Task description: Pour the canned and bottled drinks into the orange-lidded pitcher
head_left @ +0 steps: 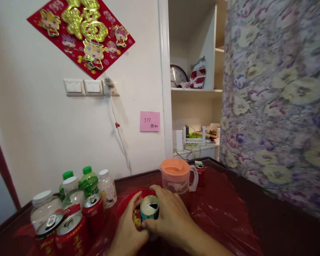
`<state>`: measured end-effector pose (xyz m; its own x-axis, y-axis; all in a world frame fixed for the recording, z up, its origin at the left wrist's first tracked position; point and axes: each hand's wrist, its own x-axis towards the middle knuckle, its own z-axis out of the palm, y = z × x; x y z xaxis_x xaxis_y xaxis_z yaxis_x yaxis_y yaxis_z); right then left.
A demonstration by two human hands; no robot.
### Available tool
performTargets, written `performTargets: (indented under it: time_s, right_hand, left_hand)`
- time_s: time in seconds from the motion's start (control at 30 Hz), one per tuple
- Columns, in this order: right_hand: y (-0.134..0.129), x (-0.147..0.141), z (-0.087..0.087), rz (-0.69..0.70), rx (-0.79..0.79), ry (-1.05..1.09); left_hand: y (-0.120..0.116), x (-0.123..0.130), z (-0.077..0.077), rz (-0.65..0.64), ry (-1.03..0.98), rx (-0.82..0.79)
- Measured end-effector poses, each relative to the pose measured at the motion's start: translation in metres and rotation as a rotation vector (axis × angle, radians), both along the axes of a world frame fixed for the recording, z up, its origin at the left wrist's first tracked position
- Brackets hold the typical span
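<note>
Between my two hands stands a green drink can (pixel 149 207), its top facing up with the mouth opening showing dark. My right hand (pixel 173 215) closes on the can's right side, thumb across its front. From the left, my left hand (pixel 130 225) curls around the can, its thumb low near the can's front. A red and gold patterned patch (pixel 137 218) shows between the left fingers and the can; I cannot make out what it belongs to. Just behind the hands lies a red round thing (pixel 128 200), mostly covered. The can's lower part is hidden.
Left of my hands stand several red cans (pixel 74 234), clear jars (pixel 46 204), green-capped bottles (pixel 88 181) and a white-capped bottle (pixel 107 190). A pitcher with an orange lid (pixel 175 167) stands behind my right hand, another red can (pixel 200 174) beside it. Red plastic sheeting (pixel 221 199) covers the table.
</note>
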<state>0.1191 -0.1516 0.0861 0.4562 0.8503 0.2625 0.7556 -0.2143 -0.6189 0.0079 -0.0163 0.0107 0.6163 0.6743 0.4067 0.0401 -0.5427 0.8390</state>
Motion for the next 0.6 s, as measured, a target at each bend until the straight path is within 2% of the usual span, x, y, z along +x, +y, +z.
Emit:
performTargets:
  time_s: [0.3, 0.6]
  right_hand:
    - [-0.017, -0.003, -0.001, -0.074, 0.014, -0.009]
    - [-0.045, 0.003, -0.010, -0.134, 0.065, 0.033]
  left_hand:
    - [-0.010, 0.001, -0.021, -0.013, 0.012, 0.041]
    - [-0.030, 0.000, -0.015, -0.182, 0.005, -0.037]
